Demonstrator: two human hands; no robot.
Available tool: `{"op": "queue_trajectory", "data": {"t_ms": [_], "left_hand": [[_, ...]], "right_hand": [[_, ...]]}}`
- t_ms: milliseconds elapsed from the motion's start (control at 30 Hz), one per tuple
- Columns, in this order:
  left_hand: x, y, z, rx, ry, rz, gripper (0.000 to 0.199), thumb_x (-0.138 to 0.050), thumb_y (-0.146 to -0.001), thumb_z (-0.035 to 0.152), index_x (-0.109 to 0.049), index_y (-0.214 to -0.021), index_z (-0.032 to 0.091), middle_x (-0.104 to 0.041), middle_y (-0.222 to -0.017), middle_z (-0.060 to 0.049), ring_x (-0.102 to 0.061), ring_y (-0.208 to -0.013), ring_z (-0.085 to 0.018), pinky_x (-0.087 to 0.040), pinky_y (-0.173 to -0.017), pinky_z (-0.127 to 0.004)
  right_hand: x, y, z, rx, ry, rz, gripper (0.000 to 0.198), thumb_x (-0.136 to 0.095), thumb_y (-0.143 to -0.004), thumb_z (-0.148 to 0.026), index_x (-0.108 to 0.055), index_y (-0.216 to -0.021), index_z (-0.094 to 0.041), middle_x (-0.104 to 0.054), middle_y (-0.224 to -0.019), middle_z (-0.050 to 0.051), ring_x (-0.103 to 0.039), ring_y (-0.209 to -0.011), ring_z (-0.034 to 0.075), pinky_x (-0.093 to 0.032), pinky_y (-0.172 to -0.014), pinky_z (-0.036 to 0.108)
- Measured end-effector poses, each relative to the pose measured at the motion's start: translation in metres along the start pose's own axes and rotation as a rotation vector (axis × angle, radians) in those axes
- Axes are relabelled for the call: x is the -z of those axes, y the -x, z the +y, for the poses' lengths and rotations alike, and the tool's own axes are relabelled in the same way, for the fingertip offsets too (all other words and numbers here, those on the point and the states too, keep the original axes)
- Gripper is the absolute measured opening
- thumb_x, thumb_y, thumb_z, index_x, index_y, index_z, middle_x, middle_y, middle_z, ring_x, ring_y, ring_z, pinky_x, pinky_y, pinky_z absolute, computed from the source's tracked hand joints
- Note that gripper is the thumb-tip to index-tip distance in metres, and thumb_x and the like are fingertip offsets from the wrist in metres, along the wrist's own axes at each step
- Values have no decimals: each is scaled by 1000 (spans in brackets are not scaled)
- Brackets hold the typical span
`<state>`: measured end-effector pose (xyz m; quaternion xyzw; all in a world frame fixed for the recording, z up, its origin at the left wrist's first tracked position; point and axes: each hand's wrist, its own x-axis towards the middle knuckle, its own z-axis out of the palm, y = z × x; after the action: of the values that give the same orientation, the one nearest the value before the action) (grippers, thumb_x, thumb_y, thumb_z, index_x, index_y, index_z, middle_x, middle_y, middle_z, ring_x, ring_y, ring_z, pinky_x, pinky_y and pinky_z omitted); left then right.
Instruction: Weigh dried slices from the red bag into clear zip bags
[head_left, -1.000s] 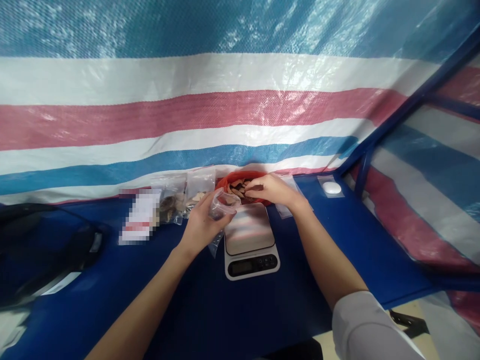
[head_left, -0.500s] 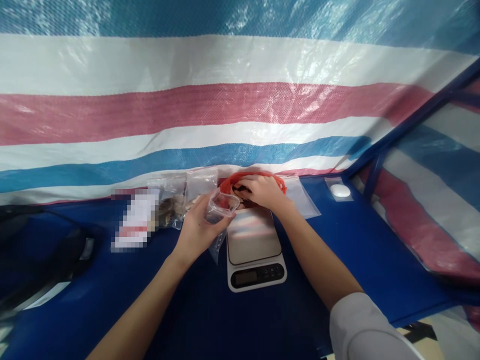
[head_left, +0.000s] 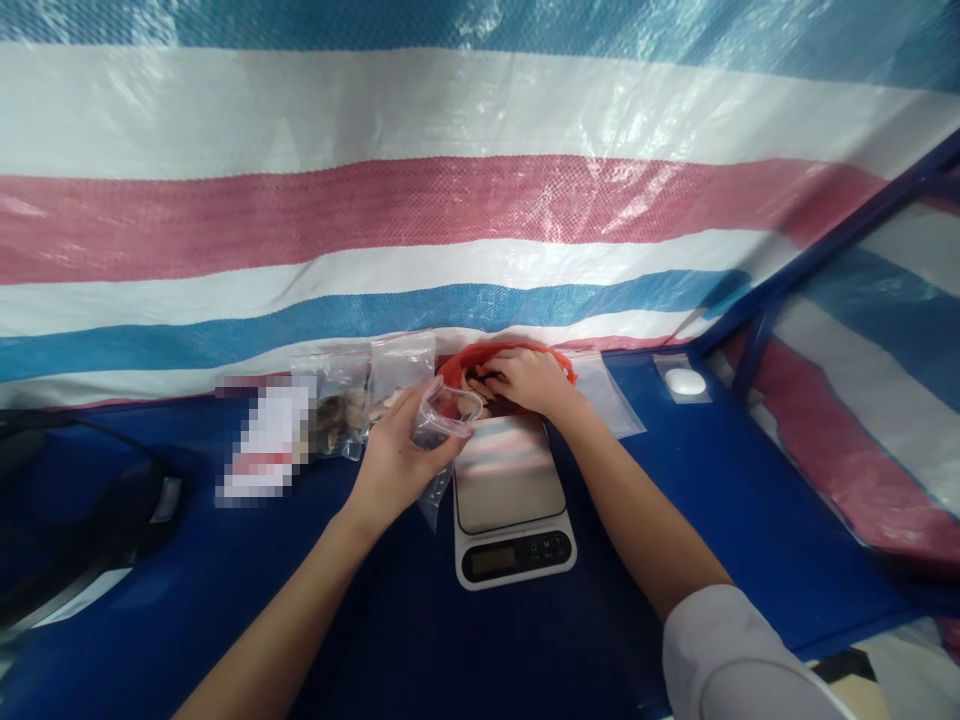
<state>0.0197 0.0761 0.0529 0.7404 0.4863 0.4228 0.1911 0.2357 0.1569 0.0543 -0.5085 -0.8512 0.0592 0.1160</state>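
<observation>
My left hand (head_left: 397,445) is closed round a clear plastic bag (head_left: 439,435), keeping its mouth spread wide towards the right. Inside an orange-red bag (head_left: 562,365) lie thin brownish dried slices (head_left: 478,386). My right hand (head_left: 529,378) reaches into this bag from the right, its fingers curled down over the slices; whatever the fingertips pinch is hidden. Just in front of both hands sits a white kitchen scale (head_left: 510,500) with a metal plate and a dark display. Its plate carries nothing.
Two clear zip bags of brownish dried pieces, one bag (head_left: 337,415) beside a blurred-out paper (head_left: 270,435), stand left. A flat clear bag (head_left: 615,405) and a white oval object (head_left: 685,382) lie right. A black item (head_left: 97,530) occupies the blue table's (head_left: 720,500) left. Striped sheeting (head_left: 450,200) rises behind.
My right hand's fingers have shifted slightly over the slices, and more slices show beside them. The left hand still keeps the clear bag spread. The view has moved a little.
</observation>
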Motion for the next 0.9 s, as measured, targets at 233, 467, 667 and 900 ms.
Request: {"op": "queue_trajectory", "data": {"t_ms": [233,467,667,900], "left_hand": [[-1,-1,1,-8,7,-3,56,-77,-80,40,-62,-130,19,-71,-119,-10,-70,-107,-28,-56,-98,-43],[-1,-2,1,-23,-4,-23,52,-76,-81,39,-63,-127,19,-72,-115,-10,-70,-104,-27,-57,-95,-42],[-2,-3,0,-40,11,-9,50,-76,-81,38,-64,-126,20,-72,-114,-9,-70,-104,-27,-56,-96,-42],[-1,-4,0,-31,4,-10,53,-76,-81,41,-64,-128,20,-72,-109,-8,-70,-98,-26,-57,-90,-40]], "right_hand": [[-2,2,1,26,7,31,29,-54,-97,-34,-75,-116,-27,-69,-134,3,-64,-118,25,-49,-89,34],[-8,1,-3,14,14,-39,36,-45,-102,-38,-72,-125,-29,-72,-127,5,-65,-115,25,-47,-81,32],[-1,2,-4,-38,97,-45,34,-46,-102,-38,-76,-116,-27,-77,-113,7,-69,-101,25,-44,-75,32],[4,3,-1,-84,51,-14,31,-51,-100,-38,-78,-111,-28,-78,-109,6,-70,-97,23,-47,-80,32]]}}
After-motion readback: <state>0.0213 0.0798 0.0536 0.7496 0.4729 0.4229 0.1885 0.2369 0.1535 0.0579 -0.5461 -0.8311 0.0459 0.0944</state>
